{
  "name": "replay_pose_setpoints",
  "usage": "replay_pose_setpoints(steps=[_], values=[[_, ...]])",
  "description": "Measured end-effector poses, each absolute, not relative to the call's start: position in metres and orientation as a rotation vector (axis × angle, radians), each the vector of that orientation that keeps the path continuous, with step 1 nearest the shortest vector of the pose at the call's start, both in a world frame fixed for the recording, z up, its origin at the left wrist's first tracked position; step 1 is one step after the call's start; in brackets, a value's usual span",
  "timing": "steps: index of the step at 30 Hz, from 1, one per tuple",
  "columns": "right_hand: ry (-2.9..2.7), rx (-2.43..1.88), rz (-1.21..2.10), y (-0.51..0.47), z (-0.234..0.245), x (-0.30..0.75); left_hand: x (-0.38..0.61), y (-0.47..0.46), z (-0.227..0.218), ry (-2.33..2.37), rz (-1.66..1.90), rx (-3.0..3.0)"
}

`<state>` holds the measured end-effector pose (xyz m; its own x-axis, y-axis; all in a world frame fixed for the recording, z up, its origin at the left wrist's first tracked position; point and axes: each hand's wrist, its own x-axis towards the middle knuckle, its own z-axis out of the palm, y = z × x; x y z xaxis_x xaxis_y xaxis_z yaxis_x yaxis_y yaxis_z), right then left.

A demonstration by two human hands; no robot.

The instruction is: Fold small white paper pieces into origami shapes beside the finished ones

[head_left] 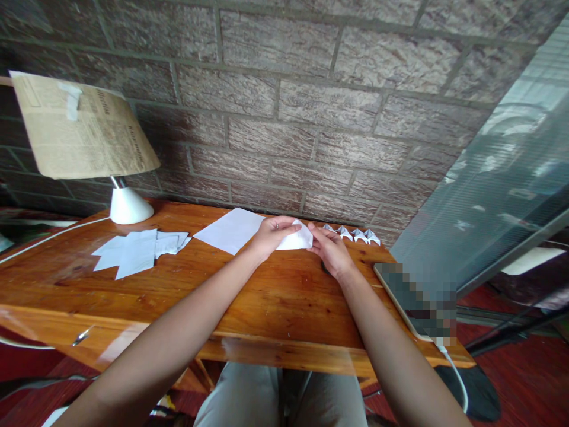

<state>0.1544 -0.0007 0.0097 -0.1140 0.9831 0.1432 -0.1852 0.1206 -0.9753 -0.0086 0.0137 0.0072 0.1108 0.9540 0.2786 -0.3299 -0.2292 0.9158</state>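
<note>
Paper in hand: the folded paper (300,240) sits just right of the frame's centre, between the two hands, over the far side of the worktop (275,296).
Left hand: the left hand (273,235) is closed in a light pinch, thumb laid across the paper's near face, fingers behind.
Right hand: the right hand (329,248) is drawn in close, thumb and fingers nipping the paper's right end.
Good folding: this looks like a crease being lined up. I'd let the left thumb anchor the layers, match the edges at the right end, then run a fingertip firmly along the fold; pressing before the corners meet would probably skew it.
Which way it points: the blunt, angled end faces right, its upper edge sloping down towards the right hand; the lower edge lies nearly level.
Long axis: seemingly left to right across the frame, though the left hand covers that end, so I can't be certain.
Around it: a white sheet (229,230) lies left of centre, and small folded pieces (359,236) stand in a row right of centre.
</note>
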Motion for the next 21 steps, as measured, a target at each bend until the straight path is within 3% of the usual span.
replay_pose_setpoints(steps=[21], values=[[-1.280,-0.895,1.299,-0.0068,0.0185,0.1538,-0.0086,0.0148,0.0060,0.760,1.444,1.278]])
